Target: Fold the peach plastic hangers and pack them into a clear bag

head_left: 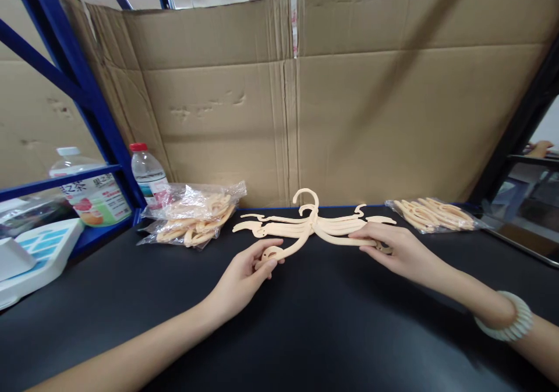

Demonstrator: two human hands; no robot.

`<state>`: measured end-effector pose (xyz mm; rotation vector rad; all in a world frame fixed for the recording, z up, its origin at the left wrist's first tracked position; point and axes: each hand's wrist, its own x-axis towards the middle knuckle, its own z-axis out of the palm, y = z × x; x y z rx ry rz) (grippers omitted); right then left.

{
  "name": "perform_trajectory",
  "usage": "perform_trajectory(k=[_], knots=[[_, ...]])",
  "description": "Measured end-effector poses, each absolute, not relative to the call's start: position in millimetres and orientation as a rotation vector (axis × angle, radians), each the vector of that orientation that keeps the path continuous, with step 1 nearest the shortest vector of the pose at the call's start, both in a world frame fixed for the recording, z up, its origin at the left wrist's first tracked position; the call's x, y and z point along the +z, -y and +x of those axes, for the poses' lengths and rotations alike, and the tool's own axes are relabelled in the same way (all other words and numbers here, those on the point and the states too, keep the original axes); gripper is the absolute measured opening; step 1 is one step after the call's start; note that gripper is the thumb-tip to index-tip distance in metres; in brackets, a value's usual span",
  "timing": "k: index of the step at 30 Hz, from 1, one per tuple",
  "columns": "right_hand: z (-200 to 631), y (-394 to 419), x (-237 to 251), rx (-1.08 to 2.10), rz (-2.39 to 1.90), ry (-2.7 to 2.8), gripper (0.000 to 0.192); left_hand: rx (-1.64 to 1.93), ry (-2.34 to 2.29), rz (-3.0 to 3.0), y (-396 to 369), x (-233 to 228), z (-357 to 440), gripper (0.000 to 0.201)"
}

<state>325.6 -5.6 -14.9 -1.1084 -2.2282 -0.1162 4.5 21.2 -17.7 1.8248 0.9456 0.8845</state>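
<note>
A cream plastic clothes hanger (301,242) is held by both its arms in front of me, its hook curving upward. My left hand (248,269) grips the left end, with thumb and fingers closed around it. On the other end, my right hand (397,246) is closed, partly covering the tip. Just behind lies a row of more cream hangers (279,229), unwrapped and overlapping on the black table (305,334). Where the held hanger crosses them, I cannot tell whether it touches them.
Clear bags of cream hangers lie at the left (196,217) and right (432,214). A red-capped bottle (148,173) stands behind the left bags. Cardboard (393,106) walls off the back. Blue metal posts (82,77) and a white-and-blue tray (43,252) are at far left.
</note>
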Motion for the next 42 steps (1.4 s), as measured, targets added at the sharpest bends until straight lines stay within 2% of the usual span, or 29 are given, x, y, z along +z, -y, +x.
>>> perform_trajectory(k=[3, 9, 13, 16, 20, 27, 29, 35, 40, 42], knots=[[328, 6, -12, -0.309, -1.079, 2.281, 0.025, 0.909, -0.957, 1.781, -22, -15, 5, 0.038], [327, 14, -3, -0.886, -1.297, 2.144, 0.022, 0.919, -0.975, 1.714, -23, -13, 5, 0.038], [323, 19, -5, -1.086, -1.398, 2.004, 0.022, 0.932, -0.981, 1.703, -21, -10, 7, 0.036], [320, 20, -5, -1.101, -1.402, 2.027, 0.022, 0.940, -0.984, 1.703, -21, -9, 7, 0.033], [317, 19, -5, -0.777, -1.333, 2.056, 0.023, 0.930, -0.965, 1.718, -22, -11, 7, 0.035], [321, 5, -16, 0.207, -1.229, 1.788, 0.041, 0.942, -0.970, 1.699, -22, -10, 8, 0.037], [324, 1, -18, 0.441, -1.200, 1.726, 0.038, 0.945, -0.992, 1.704, -22, -9, 7, 0.038], [322, -1, -17, 0.688, -1.170, 1.587, 0.032, 0.974, -1.026, 1.585, -21, -8, 7, 0.039], [302, 7, -18, 0.922, -1.086, 1.401, 0.041, 1.042, -0.977, 1.461, -11, -9, 18, 0.041], [289, 12, -17, 0.986, -1.042, 1.333, 0.039, 1.021, -0.938, 1.436, -6, -10, 23, 0.041]])
